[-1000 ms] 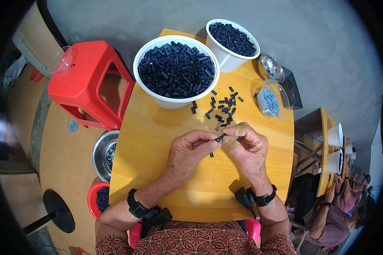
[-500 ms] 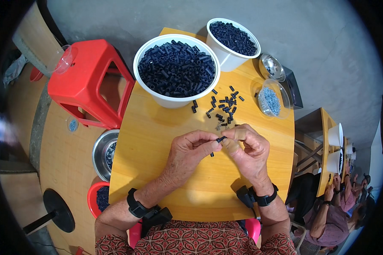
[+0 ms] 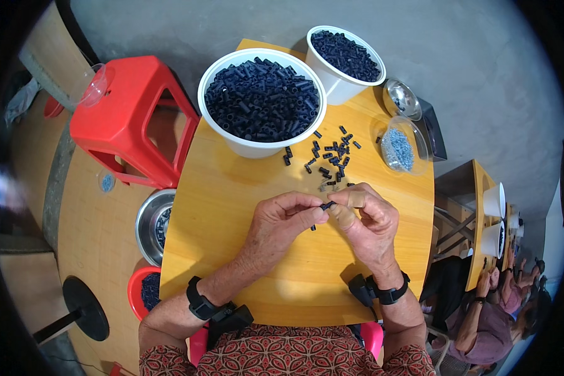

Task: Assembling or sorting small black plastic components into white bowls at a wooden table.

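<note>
Over the middle of the wooden table, both my hands meet at one small black tubular piece. My left hand pinches its left end between thumb and forefinger. The fingertips of my right hand, with tan tape round the thumb and forefinger, close on its other end. Just under the left fingertips another black piece shows. Beyond my hands lies a loose scatter of black pieces, with a few tiny metal bits at its near side.
White tubs full of black pieces stand at the back. A clear bowl of small bluish parts and a metal bowl are at right. A red stool, steel basin and red basin stand left. Other people sit far right.
My hands hold almost the same pose round the black piece. The whole view has shifted very slightly; nothing was let go or picked up.
</note>
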### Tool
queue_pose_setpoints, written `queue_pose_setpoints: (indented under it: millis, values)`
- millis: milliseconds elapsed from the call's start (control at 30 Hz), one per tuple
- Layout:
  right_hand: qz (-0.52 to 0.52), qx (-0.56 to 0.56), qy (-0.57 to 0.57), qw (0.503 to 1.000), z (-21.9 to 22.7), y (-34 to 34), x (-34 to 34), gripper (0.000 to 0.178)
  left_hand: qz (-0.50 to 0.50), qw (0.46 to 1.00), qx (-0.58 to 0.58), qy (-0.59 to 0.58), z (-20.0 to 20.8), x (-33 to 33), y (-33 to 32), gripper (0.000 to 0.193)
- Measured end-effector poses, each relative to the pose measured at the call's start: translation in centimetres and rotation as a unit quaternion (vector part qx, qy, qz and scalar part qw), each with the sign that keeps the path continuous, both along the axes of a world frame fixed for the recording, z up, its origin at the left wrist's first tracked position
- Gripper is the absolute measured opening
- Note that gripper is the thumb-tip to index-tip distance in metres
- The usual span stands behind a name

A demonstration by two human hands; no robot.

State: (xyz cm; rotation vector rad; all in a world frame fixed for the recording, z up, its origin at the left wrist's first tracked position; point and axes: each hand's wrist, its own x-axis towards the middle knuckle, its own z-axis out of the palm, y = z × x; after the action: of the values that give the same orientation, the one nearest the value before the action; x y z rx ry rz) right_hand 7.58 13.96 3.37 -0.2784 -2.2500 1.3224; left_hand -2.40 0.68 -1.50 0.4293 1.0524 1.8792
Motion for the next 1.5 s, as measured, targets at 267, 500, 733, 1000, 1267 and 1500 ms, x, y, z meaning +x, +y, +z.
queue_pose_setpoints:
  millis: [267, 500, 733, 1000, 1267, 1500]
  values:
    - [-0.01, -0.029, -0.016, 0.999, 0.0, 0.0, 0.1, 0.015, -0.009, 1.0, 0.001, 0.001, -0.1, -0.1, 0.0, 0.016]
    - [-0.014, -0.015, -0.009, 1.0, 0.0, -0.1, 0.0, 0.014, -0.006, 1.0, -0.004, 0.001, 0.0, 0.0, 0.0, 0.015]
    - [-0.012, 0.073, -0.027, 0.997, 0.9, -0.5, -0.1, 0.01, 0.005, 1.0, -0.014, 0.025, -0.5, 0.1, 0.1, 0.015]
    - [-0.03, 0.092, -0.011, 0.995, 0.3, -1.1, -0.4, 0.013, 0.023, 0.999, -0.005, 0.027, -0.6, 0.1, 0.0, 0.015]
    - [-0.039, 0.184, 0.02, 0.982, -1.1, -1.8, 0.4, 0.031, -0.007, 1.0, -0.011, -0.014, -0.2, 0.0, -0.2, 0.016]
    - [-0.017, 0.281, -0.007, 0.96, 0.2, -0.7, 0.3, 0.039, -0.038, 0.991, -0.011, -0.13, 0.1, -0.2, 0.0, 0.014]
